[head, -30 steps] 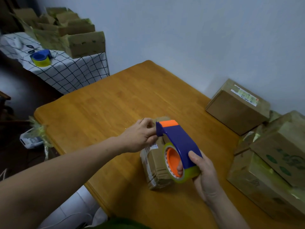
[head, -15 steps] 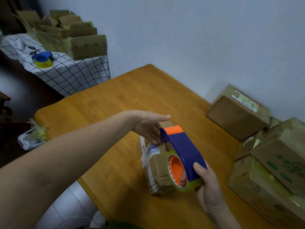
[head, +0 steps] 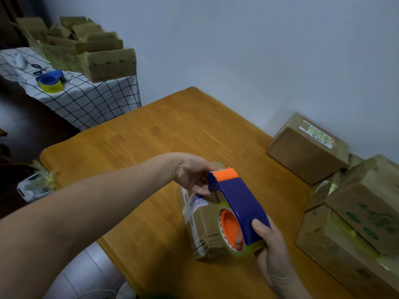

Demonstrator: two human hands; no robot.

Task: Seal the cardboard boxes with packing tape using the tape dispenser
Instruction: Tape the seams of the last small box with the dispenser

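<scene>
A small cardboard box [head: 200,229] with a white label lies on the wooden table [head: 151,137]. Over it I hold a blue tape dispenser [head: 239,203] with an orange blade guard and a roll of clear yellowish tape. My right hand [head: 272,253] grips the dispenser at the roll, one finger inside the orange core. My left hand [head: 194,175] rests on the far end of the box, fingers curled beside the dispenser's blade end; whether it pinches tape is hidden.
Several cardboard boxes [head: 354,214] are stacked at the table's right, one labelled box [head: 306,147] near the wall. A side table with a checked cloth [head: 86,98] holds open boxes [head: 90,52] and a second tape dispenser [head: 50,80]. The table's front edge is close.
My left hand, flat and open over the box half a second ago, has curled down onto its far end beside the blade. The dispenser stays in my right hand, barely moved.
</scene>
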